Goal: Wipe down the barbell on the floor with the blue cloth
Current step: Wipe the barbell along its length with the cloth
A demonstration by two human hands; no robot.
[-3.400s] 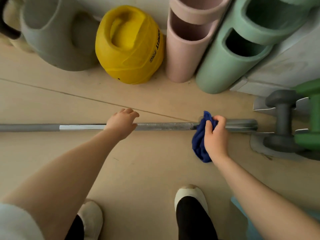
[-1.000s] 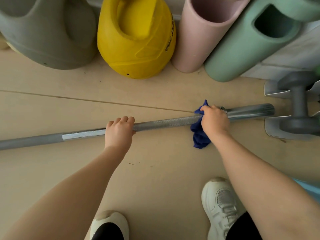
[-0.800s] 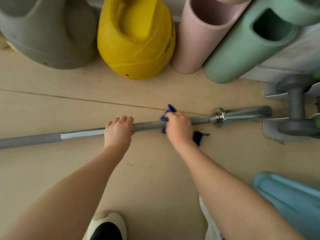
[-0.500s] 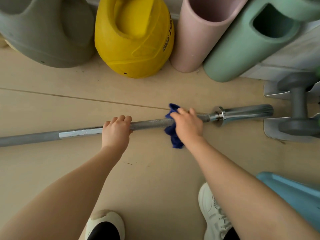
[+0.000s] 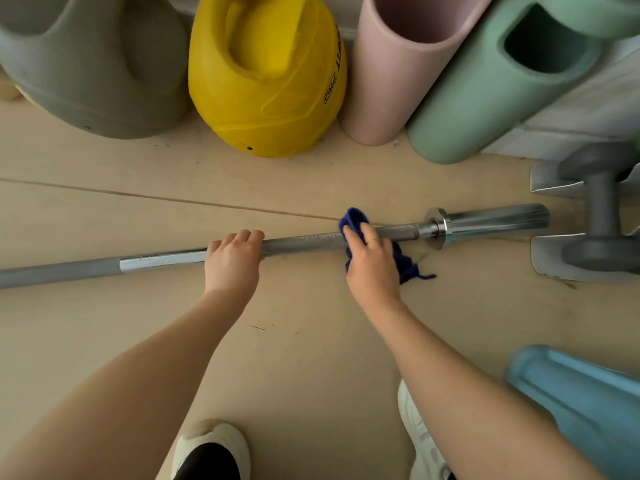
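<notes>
I have the barbell (image 5: 304, 241) lying flat on the floor (image 5: 311, 341), running from off the left edge to its chrome sleeve (image 5: 495, 219), which ends just short of a grey dumbbell (image 5: 601, 216). My right hand (image 5: 372, 268) has its fingers (image 5: 363, 233) curled over the knurled shaft with the blue cloth (image 5: 353, 218) wrapped between palm and steel; a bunch of cloth pokes out beyond the fingertips and a loose tail trails on the floor to the right of the wrist. My left hand (image 5: 233, 263) has its fingers curled over the shaft near the end of the bright smooth band, pinning the bar against the floor. To do this stroke well, I judge I should keep the left hand's weight on the bar so it does not roll, and squeeze the cloth round as much of the shaft as the floor allows, sliding along the bar's length rather than dabbing. The knurling will likely catch the fabric, so a firm, even pull matters. The tail dragging on the floor could pick up grit; I would gather it under the palm. The stretch under my left fingers and everything left of them must be covered too, so that hand has to shift at some point. The yellow kettlebell (image 5: 266, 74) beyond the fingertips is well clear.
</notes>
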